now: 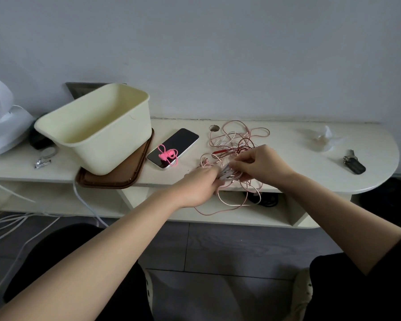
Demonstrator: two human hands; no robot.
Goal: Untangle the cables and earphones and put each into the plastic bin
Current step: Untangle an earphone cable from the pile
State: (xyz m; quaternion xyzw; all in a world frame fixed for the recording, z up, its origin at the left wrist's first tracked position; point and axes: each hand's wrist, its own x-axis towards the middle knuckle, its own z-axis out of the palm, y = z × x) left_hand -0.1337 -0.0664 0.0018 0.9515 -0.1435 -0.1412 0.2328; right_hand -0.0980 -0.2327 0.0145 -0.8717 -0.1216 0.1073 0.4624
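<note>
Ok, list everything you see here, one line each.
plastic bin: one, cream, on the tray
tray: one, brown, under the bin
phone: one, dark screen, beside the tray
earphones: one coiled set, pink, on the phone
cable tangle: one, pink, white and red, front middle
crumpled wrap: one, clear, right rear
keys: one bunch, dark, right end
foil wrapper: one, silver, left of the bin
left hand: one, grips the cable tangle
right hand: one, grips the cable tangle

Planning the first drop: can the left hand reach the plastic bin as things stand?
Probably yes: the plastic bin sits open-topped left of the left hand, only the flat phone between them. That hand grips the cable tangle, which may drag.
</note>
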